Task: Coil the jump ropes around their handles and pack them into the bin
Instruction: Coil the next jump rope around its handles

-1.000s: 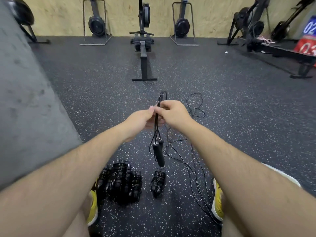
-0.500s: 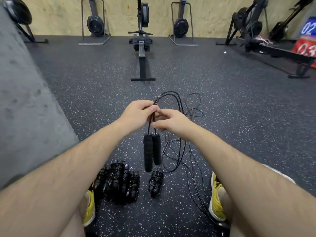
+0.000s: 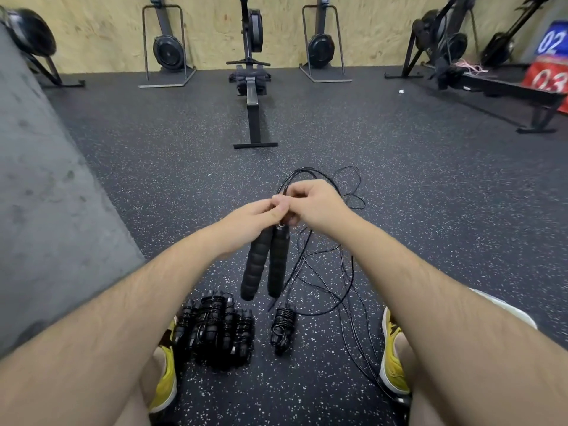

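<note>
— Underfoot?

— Black rubber floor (image 3: 430, 195), flecked white, reaching back to a plywood wall (image 3: 92, 32). Grey concrete wall (image 3: 46, 210) on the left, blotched with darker patches.

— Along the plywood?

— Two rowing machines (image 3: 167, 50) stored upright in metal frames. Between them, a flat rower (image 3: 253, 96) with its rail pointed this way. More rowers (image 3: 491, 84) at far right, beside a red and blue box (image 3: 550, 66) marked 02 and 03. Small white scrap (image 3: 400, 91) on the floor near those.

— And the jump rope?

— Held up over the floor, between the knees. Two black foam handles (image 3: 278, 262) hanging side by side, touching, ends down. Left hand (image 3: 252, 218) and right hand (image 3: 321, 207) pressed together just above the handle tops. Fingers (image 3: 296, 192) of both curled in, pinching the thin black cord (image 3: 304, 171) right there. Arching up beyond the knuckles, then dropping to a loose tangle (image 3: 342, 272) on the floor, behind the handles and off to the right.

— Anything else down there?

— A heap of coiled ropes (image 3: 215, 330) against the left yellow shoe (image 3: 166, 385), cord wound tight round handles. One single coiled rope (image 3: 282, 329) lying apart, just right of the heap, below the hanging handles. Right yellow shoe (image 3: 393, 358) at the edge of the tangle, with strands running close past its toe.
</note>
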`<move>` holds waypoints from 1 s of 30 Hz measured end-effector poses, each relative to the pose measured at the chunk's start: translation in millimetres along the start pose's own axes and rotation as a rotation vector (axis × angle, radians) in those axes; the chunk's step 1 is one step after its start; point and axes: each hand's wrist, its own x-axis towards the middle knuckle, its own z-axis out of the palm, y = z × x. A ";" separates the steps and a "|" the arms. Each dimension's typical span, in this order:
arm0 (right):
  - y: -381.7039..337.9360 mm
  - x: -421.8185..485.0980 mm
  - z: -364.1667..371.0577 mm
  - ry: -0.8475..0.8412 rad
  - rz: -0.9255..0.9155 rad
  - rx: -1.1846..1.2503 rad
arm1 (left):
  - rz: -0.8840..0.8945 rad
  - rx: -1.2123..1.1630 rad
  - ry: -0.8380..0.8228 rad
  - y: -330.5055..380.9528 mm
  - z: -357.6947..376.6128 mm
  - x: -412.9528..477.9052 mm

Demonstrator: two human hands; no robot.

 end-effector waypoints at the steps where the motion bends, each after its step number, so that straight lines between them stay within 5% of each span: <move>1: -1.6 0.7 -1.8 -0.010 0.000 0.011 | -0.011 -0.016 -0.015 -1.2 0.6 -0.3; 6: -6.9 -2.4 -3.4 0.023 -0.007 0.021 | -0.021 -0.045 -0.013 1.1 6.0 -1.9; 11: -3.4 -0.3 -4.8 0.147 0.066 0.017 | -0.016 -0.050 0.206 10.2 5.9 4.2; 16: -6.2 -41.6 11.1 -0.073 0.186 -0.371 | -0.071 -0.258 0.404 16.2 5.6 13.2; 23: 11.9 -46.5 33.9 0.132 0.097 -0.716 | -0.178 -0.441 0.311 25.5 17.7 8.4; 27: 10.3 -38.3 11.8 0.140 -0.047 -0.961 | -0.398 0.206 0.298 35.1 -5.5 -12.0; 30: 11.7 -35.4 3.9 0.118 -0.104 -0.996 | -0.139 0.764 0.454 29.2 -23.2 -27.2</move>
